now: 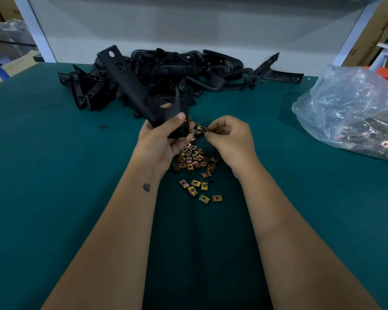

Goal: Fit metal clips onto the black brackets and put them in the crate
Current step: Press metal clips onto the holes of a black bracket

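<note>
Bracket (130, 83) in hand, a worker readies a metal clip (205, 130) at a green-topped bench (54, 153). The left hand (164, 139) grips the black bracket by its lower end, fingers curled round it, its long axis running up toward 11 o'clock. The right hand (229, 137) pinches the clip between thumb and fingertips, just at 3 o'clock from the bracket's held end, near but apart. Judging by this, the clip must travel leftward onto that end, the right hand being the one to close the gap. Loose clips (195, 159) lie scattered below the hands at 6 o'clock; a heap of brackets (188, 70) sits at 12, a plastic bag (349, 108) at 2. No crate is in view.
</note>
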Action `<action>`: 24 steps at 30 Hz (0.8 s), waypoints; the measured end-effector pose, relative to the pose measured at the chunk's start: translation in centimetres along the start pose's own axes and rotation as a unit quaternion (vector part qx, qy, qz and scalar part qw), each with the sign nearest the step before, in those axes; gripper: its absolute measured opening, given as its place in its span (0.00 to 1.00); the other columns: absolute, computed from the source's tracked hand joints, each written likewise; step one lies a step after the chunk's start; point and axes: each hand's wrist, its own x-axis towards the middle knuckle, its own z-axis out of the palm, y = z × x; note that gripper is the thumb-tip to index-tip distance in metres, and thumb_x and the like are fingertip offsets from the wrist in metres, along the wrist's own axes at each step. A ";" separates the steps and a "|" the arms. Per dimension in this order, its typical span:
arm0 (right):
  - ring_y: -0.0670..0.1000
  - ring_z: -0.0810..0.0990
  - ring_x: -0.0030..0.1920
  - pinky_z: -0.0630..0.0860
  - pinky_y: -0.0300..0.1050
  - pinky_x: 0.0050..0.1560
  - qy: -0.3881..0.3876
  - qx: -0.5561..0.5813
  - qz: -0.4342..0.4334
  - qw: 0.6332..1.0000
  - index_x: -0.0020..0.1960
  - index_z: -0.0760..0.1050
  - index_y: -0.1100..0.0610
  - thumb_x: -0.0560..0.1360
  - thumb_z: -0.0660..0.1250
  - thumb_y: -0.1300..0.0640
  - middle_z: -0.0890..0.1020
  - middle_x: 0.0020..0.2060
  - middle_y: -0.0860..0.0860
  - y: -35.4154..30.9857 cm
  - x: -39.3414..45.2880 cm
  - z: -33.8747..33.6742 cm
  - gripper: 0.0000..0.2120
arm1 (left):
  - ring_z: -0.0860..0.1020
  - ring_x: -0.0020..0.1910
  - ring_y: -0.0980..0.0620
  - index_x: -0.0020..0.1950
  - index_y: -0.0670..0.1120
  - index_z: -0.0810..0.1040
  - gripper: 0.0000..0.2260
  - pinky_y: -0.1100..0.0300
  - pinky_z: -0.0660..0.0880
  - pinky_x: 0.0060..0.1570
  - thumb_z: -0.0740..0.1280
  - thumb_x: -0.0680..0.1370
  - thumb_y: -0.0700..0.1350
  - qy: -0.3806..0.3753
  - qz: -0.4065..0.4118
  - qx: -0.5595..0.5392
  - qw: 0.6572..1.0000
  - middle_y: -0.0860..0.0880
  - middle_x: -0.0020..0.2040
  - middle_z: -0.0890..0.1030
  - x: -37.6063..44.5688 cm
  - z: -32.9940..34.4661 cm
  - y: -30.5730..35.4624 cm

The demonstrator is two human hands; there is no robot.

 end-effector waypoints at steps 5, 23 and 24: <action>0.38 0.79 0.36 0.73 0.29 0.40 0.024 0.049 -0.017 0.998 0.38 0.78 0.50 0.70 0.74 0.64 0.81 0.34 0.43 -0.3 -0.2 0.1 0.11 | 0.85 0.44 0.46 0.56 0.49 0.77 0.13 0.61 0.79 0.34 0.72 0.75 0.36 -0.006 0.000 -0.006 1.000 0.48 0.45 0.86 -0.1 0.0 0.1; 0.56 0.54 0.74 0.51 0.51 0.70 -0.084 -0.446 -0.060 0.889 0.72 0.69 0.46 0.81 0.59 0.44 0.62 0.75 0.54 1.5 0.6 0.3 0.20 | 0.84 0.41 0.48 0.52 0.46 0.74 0.10 0.62 0.79 0.34 0.69 0.76 0.33 0.028 0.002 -0.002 1.000 0.45 0.45 0.82 0.1 0.2 0.0; 0.56 0.58 0.72 0.54 0.49 0.66 -0.059 -0.428 -0.064 0.899 0.67 0.74 0.46 0.80 0.61 0.44 0.68 0.70 0.53 1.6 0.6 0.2 0.17 | 0.84 0.41 0.48 0.52 0.46 0.74 0.10 0.62 0.79 0.34 0.69 0.77 0.33 0.029 0.001 -0.001 1.000 0.45 0.45 0.82 0.1 0.2 0.0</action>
